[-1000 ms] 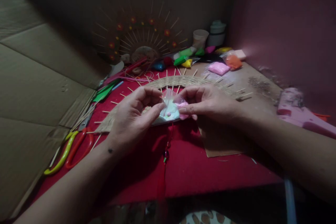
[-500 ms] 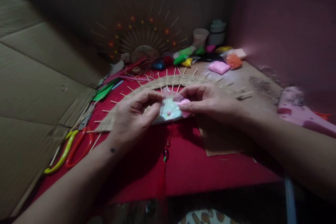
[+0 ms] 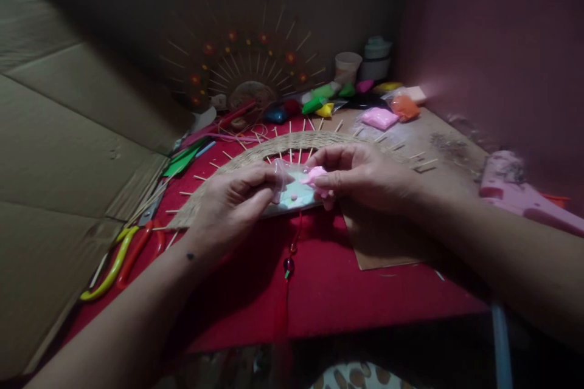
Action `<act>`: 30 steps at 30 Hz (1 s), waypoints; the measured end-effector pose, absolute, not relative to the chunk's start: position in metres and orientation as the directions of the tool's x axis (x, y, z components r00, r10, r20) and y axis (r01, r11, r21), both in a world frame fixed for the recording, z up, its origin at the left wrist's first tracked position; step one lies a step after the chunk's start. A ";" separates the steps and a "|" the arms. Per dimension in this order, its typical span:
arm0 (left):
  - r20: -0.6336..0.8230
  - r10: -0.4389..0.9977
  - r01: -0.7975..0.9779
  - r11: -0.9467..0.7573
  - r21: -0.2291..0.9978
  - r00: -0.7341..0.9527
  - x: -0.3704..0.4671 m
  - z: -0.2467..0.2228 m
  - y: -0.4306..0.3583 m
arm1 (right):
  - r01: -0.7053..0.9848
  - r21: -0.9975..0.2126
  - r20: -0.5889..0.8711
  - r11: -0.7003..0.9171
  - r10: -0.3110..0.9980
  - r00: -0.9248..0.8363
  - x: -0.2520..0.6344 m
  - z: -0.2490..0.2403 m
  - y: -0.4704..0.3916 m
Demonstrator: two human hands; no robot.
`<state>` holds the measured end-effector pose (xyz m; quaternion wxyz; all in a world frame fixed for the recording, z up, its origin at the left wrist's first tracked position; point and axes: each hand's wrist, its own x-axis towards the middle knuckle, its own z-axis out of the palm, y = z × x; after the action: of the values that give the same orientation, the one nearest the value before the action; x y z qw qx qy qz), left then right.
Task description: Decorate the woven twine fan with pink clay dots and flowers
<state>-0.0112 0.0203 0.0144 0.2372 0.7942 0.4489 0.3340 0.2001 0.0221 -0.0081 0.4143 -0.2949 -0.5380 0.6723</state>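
Note:
My left hand (image 3: 230, 203) is closed in a pinch on a small clear plastic bag (image 3: 281, 175). Close beside it, my right hand (image 3: 367, 175) grips a lump of soft pink clay (image 3: 316, 176) between thumb and fingers. Below both hands lies a pale blue base (image 3: 297, 196) with a small pink dot on it. A red tassel cord with beads (image 3: 289, 264) hangs down from that base. Around it arches a woven straw fan band (image 3: 269, 147) with thin sticks poking outward. My hands cover parts of the band.
Scissors (image 3: 121, 264) with yellow and red handles lie at left by a cardboard wall (image 3: 82, 134). Bagged clay in several colours, such as a pink packet (image 3: 379, 118), sits at the back. A pink glue gun (image 3: 524, 194) is at right. A second, flowered fan (image 3: 246, 55) stands behind.
The pink clay has moved slightly up and shows more plainly in my right fingers. The plastic bag has shifted left with my left hand, farther from the clay.

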 end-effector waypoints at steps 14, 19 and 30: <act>0.223 0.931 0.532 -0.350 0.771 0.290 -0.006 0.015 0.016 | -0.229 -0.968 0.036 -0.098 0.856 -0.516 0.197 -0.006 0.017; 0.284 0.916 0.553 -0.398 0.732 0.282 -0.007 0.011 0.017 | -0.266 -0.960 0.060 -0.090 0.859 -0.508 0.196 -0.009 0.020; 0.175 0.941 0.407 -0.286 0.868 0.288 -0.004 0.011 0.017 | -0.258 -0.965 0.054 -0.043 0.932 -0.358 0.195 -0.007 0.018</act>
<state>-0.0042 0.0173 0.0106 0.3663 0.7140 0.4721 0.3648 0.1950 0.0181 -0.0070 0.4625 -0.3275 -0.5145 0.6435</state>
